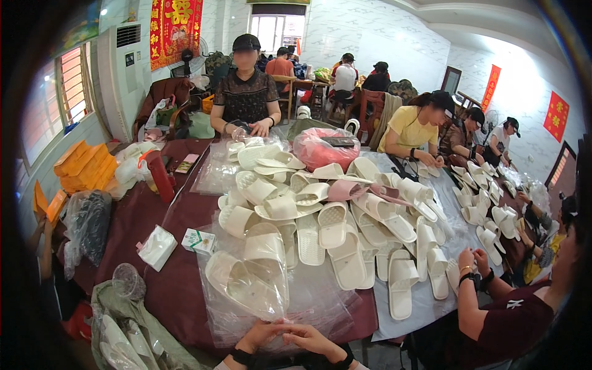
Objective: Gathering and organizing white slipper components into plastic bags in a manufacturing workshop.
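At the table's near edge, my left hand (260, 335) and my right hand (310, 338) meet with fingertips pinched together. Both are closed on the gathered near end of a clear plastic bag (279, 301). Inside the bag lies a pair of cream slippers (237, 280), on top of flat clear bags (324, 311) spread over the table. Just beyond it rises a large heap of loose cream slippers (345, 256), with a pink slipper (346, 190) among them.
The dark red tablecloth (132, 231) carries a tissue pack (158, 248), a small white-green box (198, 241) and a red flask (160, 177). An open sack (132, 333) with slippers stands at lower left. Co-workers sit opposite and along the right; one arm (475, 290) is close by.
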`<state>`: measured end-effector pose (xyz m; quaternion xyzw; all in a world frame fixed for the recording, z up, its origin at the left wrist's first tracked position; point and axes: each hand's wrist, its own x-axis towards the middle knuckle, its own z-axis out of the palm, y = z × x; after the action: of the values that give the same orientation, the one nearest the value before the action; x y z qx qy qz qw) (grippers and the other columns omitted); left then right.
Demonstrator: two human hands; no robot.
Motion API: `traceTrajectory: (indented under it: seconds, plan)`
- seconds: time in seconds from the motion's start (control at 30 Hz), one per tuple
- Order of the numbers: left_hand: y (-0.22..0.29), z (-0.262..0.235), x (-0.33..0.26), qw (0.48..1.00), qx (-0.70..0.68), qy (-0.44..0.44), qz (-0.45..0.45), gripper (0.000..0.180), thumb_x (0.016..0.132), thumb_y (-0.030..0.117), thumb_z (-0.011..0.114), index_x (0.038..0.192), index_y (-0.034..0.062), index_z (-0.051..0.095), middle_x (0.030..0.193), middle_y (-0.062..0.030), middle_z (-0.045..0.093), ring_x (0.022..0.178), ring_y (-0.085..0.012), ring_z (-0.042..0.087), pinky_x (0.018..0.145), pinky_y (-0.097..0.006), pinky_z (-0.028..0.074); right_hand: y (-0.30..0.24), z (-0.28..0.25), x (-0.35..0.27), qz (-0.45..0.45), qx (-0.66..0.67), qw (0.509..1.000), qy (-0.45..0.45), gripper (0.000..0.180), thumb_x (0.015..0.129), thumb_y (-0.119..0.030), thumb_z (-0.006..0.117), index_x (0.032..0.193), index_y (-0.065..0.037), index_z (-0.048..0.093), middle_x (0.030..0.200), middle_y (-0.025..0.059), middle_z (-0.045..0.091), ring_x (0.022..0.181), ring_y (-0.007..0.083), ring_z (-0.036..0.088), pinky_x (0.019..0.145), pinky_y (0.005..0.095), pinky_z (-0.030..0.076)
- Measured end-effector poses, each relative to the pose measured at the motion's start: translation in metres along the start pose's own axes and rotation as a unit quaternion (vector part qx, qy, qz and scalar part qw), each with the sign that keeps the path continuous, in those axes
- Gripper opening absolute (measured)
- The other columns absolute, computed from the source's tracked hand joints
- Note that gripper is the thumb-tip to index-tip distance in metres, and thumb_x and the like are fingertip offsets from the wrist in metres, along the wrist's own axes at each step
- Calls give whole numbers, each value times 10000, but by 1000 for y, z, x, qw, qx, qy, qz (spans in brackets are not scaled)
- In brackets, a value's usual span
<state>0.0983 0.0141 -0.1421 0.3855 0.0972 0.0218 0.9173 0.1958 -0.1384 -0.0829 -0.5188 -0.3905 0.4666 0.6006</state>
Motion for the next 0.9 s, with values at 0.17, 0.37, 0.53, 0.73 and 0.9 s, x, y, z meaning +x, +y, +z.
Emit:
traceTrajectory:
  seconds: [0.17, 0.37, 0.53, 0.73, 0.9]
  plan:
    - [-1, 5, -4, 996, -25, 89, -13, 174, 905, 135, 570, 1063, 62, 555, 946, -57, 606, 875, -177, 598, 713, -300, 502, -9, 5, 2, -122, -348, 919, 141, 323, 873, -165, 594, 1185, -86, 566, 774, 42, 614, 593, 180, 589, 531, 278, 473]
    - [-13, -18, 0, 998, 1, 69, -16, 206, 888, 125, 595, 1078, 67, 540, 962, -51, 598, 879, -175, 592, 767, -299, 490, -4, 3, 6, -216, -536, 794, 186, 272, 801, -136, 644, 1060, -59, 614, 741, 77, 626, 595, 240, 615, 488, 322, 473]
    - [-8, -6, -1, 996, 8, 84, -7, 218, 878, 99, 603, 1080, 56, 532, 969, -46, 594, 865, -168, 586, 759, -295, 480, 11, 2, 5, -273, -578, 741, 207, 347, 784, -119, 631, 1127, -79, 596, 714, 25, 580, 552, 174, 583, 475, 292, 452]
    - [6, 16, -5, 995, -3, 102, -7, 183, 884, 97, 604, 1052, 41, 562, 919, -46, 608, 806, -146, 585, 671, -261, 470, 6, 14, 8, -233, -553, 764, 235, 170, 788, -131, 658, 925, -59, 587, 700, 61, 596, 571, 210, 605, 478, 311, 463]
    - [7, 20, -3, 989, 9, 144, -21, 146, 880, 73, 588, 1023, 58, 562, 891, -35, 595, 758, -135, 564, 622, -268, 442, 5, 17, 10, -184, -579, 752, 254, 132, 809, -158, 630, 883, -70, 564, 678, 61, 580, 551, 222, 595, 472, 320, 457]
